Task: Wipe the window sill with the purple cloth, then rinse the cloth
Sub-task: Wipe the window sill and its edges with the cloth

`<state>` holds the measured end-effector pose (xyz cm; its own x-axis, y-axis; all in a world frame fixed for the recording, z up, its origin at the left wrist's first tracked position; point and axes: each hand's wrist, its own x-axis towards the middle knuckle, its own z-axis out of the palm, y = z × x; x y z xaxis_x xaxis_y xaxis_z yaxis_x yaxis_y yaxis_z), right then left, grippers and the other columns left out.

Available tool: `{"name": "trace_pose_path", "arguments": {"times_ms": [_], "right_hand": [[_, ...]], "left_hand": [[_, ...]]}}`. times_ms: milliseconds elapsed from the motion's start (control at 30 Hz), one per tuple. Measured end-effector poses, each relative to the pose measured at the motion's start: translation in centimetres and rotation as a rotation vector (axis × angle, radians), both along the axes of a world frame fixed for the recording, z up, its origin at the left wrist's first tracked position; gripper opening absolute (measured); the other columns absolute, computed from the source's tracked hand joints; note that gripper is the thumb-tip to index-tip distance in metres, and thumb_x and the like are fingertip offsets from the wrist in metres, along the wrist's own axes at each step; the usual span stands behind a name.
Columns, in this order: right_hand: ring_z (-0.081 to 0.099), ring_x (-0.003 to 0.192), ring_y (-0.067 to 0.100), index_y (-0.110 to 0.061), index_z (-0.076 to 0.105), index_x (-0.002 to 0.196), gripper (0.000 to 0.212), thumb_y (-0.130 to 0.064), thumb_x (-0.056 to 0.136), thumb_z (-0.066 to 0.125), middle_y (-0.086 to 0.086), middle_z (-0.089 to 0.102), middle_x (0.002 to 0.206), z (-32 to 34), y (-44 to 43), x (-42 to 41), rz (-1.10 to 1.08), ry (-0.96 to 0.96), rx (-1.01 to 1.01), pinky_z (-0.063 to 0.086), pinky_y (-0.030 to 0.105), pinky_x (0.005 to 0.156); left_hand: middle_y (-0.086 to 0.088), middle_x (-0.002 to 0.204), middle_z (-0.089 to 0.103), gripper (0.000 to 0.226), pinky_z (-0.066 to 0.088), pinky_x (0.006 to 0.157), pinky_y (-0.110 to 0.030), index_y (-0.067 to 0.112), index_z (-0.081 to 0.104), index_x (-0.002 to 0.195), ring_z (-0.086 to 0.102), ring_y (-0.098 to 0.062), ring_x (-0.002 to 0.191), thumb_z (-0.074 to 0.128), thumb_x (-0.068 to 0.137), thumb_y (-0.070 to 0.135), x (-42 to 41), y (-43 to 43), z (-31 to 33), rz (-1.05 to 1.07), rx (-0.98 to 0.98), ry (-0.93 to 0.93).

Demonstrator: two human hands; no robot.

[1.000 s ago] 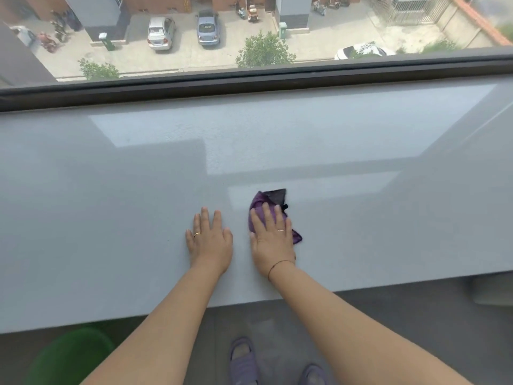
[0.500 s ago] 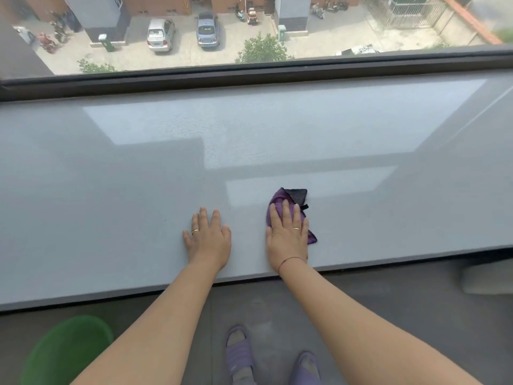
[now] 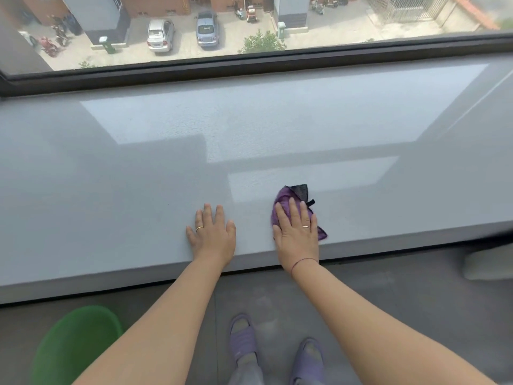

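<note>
The purple cloth lies bunched flat on the window sill under the straight fingers of the right hand. A dark corner shows beyond the fingertips, a purple tip beside the little finger. The sill is pale grey and smooth, and the left hand lies flat on it near its front edge.

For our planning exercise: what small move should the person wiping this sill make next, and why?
Probably slide the right hand, pressed flat on the purple cloth, sideways along the window sill: wide bare sill lies either side, and the left hand rests flat, bracing.
</note>
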<state>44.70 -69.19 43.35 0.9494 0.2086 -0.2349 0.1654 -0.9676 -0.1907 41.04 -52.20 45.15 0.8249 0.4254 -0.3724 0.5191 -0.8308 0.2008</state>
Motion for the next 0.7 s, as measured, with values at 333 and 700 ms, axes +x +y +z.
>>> {"name": "trace_pose_path", "arguments": {"times_ms": [333, 700], "right_hand": [[-0.017, 0.146, 0.018, -0.034, 0.004, 0.15, 0.053, -0.043, 0.1, 0.02, -0.006, -0.011, 0.159, -0.5, -0.6, -2.9, 0.412, -0.052, 0.084, -0.018, 0.038, 0.114], [-0.018, 0.145, 0.023, -0.031, 0.001, 0.151, 0.055, -0.04, 0.1, 0.021, -0.003, -0.013, 0.159, -0.2, -3.9, -0.9, 0.055, -0.046, 0.032, -0.016, 0.041, 0.114]], "left_hand": [[-0.001, 0.16, -0.006, 0.056, 0.002, 0.117, -0.051, 0.024, 0.005, 0.151, -0.005, -0.022, 0.147, 0.017, 0.1, 0.042, 0.8, -2.4, 0.7, -0.05, -0.017, -0.043], [-0.002, 0.159, -0.015, 0.06, -0.004, 0.116, -0.052, 0.024, -0.005, 0.151, -0.013, -0.023, 0.146, 0.016, 0.099, 0.047, 1.1, -7.6, -0.3, -0.16, 0.078, -0.012]]}}
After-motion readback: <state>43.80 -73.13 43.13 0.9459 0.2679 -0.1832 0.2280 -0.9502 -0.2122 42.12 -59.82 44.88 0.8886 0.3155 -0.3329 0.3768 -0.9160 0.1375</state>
